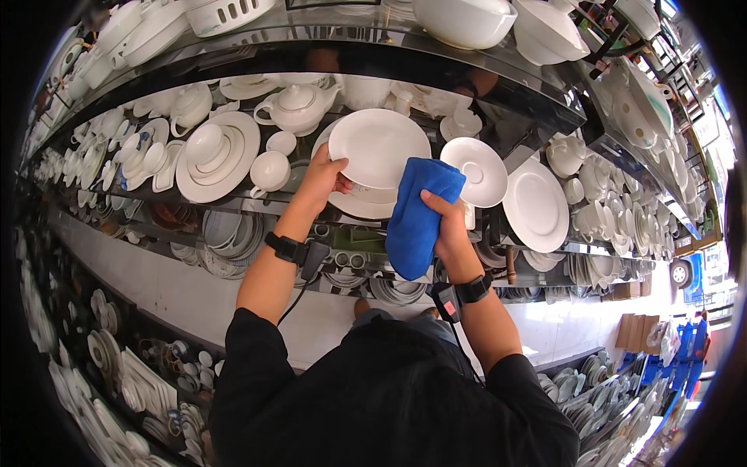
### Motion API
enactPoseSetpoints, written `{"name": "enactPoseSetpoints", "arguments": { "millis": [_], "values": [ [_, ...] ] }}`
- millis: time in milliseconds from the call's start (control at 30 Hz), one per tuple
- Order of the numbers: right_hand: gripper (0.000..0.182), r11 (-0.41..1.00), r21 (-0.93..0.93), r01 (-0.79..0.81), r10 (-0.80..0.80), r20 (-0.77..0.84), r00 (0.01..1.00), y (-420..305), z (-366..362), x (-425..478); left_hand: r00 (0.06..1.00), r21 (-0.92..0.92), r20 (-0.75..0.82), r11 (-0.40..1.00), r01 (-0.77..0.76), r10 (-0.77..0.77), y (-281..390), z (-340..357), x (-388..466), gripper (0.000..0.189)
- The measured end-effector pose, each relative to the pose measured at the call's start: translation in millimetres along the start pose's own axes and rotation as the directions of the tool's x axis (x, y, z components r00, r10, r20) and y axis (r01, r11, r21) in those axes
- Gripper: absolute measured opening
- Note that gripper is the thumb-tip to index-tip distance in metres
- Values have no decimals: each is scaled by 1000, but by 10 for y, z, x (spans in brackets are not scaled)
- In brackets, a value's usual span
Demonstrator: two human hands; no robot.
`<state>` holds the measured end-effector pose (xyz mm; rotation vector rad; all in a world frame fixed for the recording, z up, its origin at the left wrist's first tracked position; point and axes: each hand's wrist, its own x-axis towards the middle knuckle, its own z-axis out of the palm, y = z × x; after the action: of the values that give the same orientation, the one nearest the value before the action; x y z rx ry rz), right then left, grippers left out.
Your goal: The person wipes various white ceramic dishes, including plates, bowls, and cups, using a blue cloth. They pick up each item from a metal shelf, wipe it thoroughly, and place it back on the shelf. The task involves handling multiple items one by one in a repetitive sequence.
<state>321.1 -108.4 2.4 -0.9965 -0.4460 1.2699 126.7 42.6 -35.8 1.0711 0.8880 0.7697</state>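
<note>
A white oval plate [379, 146] is gripped at its left edge by my left hand [324, 178], thumb on top. It is held above other white plates [365, 209] on the shelf. My right hand [448, 225] clasps a folded blue cloth [417, 233], thumb across its front. The upper part of the cloth overlaps the plate's lower right edge. Right of the cloth lies a white saucer [474, 172], and past it a larger white plate [536, 205]. The fingers of my right hand are mostly hidden behind the cloth.
A white teapot [296, 108], a cup [270, 171] and stacked plates [217, 157] stand left on the shelf. Above runs a dark upper shelf edge [408, 64] carrying a large white bowl [465, 20]. More crockery crowds the lower shelves, including stacked bowls [398, 290].
</note>
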Motion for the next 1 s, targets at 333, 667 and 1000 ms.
{"name": "enactPoseSetpoints", "arguments": {
  "millis": [333, 667, 1000],
  "values": [
    [44, 1000, -29, -13, 13, -11, 1000, 61, -93, 42, 1000, 28, 17, 999, 25, -26, -118, -10, 78, 40],
    [51, 996, -89, 4, -5, -8, 1000, 94, -124, 58, 996, 46, -35, 996, 80, -79, -148, 32, 149, 35],
    [55, 989, -149, -5, 7, 15, 1000, 73, -185, -1, 993, 122, -104, 990, 65, -53, -143, 94, 157, 35]
  ]
}}
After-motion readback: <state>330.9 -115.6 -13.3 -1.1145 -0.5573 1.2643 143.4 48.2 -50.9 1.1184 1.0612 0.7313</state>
